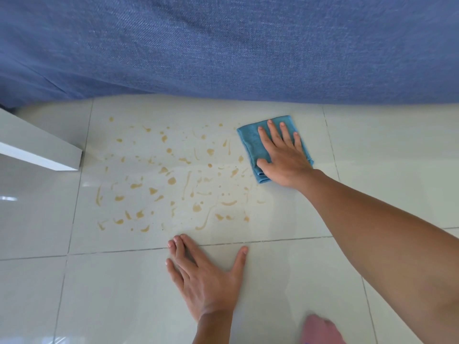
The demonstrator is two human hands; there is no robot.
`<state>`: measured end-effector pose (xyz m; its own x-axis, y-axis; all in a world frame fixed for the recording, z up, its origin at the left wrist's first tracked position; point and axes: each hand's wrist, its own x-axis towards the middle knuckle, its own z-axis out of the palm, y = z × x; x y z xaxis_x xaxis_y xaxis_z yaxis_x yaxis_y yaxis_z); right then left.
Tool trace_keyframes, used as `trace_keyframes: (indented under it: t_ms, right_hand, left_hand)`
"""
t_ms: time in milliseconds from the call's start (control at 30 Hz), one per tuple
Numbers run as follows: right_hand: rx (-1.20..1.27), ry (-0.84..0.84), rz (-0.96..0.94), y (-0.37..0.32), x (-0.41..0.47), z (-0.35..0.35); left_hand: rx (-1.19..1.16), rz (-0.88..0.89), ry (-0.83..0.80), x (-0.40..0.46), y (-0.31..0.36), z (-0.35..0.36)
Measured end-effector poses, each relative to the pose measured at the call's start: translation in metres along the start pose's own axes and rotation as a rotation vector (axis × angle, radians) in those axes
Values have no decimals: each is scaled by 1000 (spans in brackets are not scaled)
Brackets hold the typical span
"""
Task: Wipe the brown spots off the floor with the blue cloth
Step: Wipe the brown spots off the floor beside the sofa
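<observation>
The right hand [285,160] is pressing the blue cloth [253,142] flat under spread fingers [273,131], beside the brown spots [173,181]; the left hand [206,279] is lying open on the floor [372,145].

Light: bright, soft, even daylight.
Glare: white streaks on glossy floor [248,281] at left.
Shadows: faint, diffuse.
Edges: wide-angle bending.
Blur: pinkish shape [320,330] at bottom edge.

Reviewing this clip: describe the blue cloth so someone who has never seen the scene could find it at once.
Start at the big blue fabric surface filling the top of the view; just below its edge lies the pale tiled floor. On that floor, right of the scattered brown spots, the right hand presses flat on the blue cloth. It is the only small, folded, teal thing on the tiles.
</observation>
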<state>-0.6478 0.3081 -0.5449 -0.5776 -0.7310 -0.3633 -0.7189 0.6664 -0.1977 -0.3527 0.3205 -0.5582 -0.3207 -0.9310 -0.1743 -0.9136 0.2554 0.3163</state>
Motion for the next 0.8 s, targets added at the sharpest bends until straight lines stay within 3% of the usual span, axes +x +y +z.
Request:
trace_keyframes:
  t_ms: [367, 567, 800]
  right_hand:
    - [7, -229, 210, 1, -91, 17]
    - [20, -196, 281, -2, -113, 30]
    - [10, -126, 255, 4, -94, 32]
  left_hand:
    - [-10, 0, -66, -5, 2, -13]
    - [-112, 4, -33, -1, -16, -22]
    - [17, -57, 8, 16, -45, -24]
